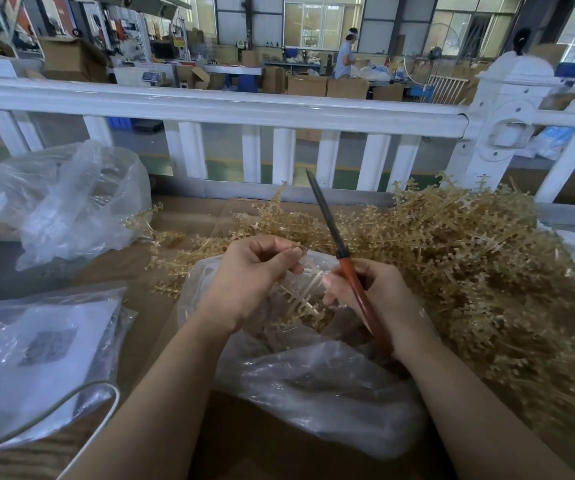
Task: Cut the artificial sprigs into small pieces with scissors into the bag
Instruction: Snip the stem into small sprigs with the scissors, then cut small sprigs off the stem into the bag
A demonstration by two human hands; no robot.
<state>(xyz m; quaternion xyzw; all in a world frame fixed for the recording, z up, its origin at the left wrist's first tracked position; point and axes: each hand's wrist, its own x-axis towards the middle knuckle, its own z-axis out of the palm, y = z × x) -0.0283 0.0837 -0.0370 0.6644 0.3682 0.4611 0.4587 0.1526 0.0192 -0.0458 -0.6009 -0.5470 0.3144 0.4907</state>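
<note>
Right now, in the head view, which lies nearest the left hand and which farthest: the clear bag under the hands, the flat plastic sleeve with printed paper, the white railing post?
1. Clear bag, just beneath the left hand.
2. Flat plastic sleeve, at lower left.
3. White railing post, far right, behind the table.

Place: factory or packing workshop floor.
Hall: high glazed windows (314,22) and steel columns, far beyond the hands.
Stock: stacked cardboard boxes (307,85) and benches behind the white railing (210,107).
People: a worker (345,57) standing at a distant bench.
Worktop: a bulk heap of artificial sprigs (469,258) right of the hands, plastic bags (64,202) left.
</note>
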